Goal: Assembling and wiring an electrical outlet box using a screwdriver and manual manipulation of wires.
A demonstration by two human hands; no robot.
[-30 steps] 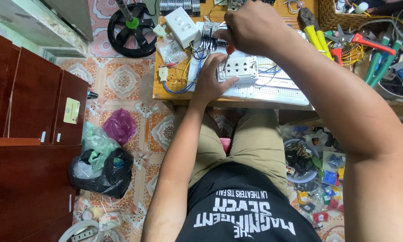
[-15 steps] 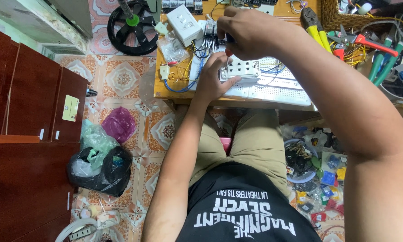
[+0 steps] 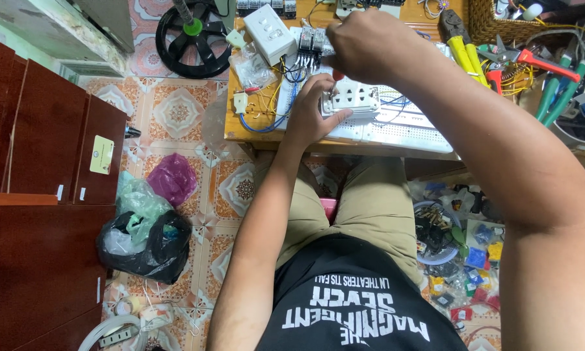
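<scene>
Both hands stay put: left hand point(image 3: 315, 117) steadies socket plate point(image 3: 351, 99), right hand point(image 3: 364, 45) grips screwdriver point(image 3: 336, 79).

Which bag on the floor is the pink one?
The purple-pink bag, lying nearest the wooden table. The green bag and black bag sit below it in the picture, beside the brown cabinet.
</scene>
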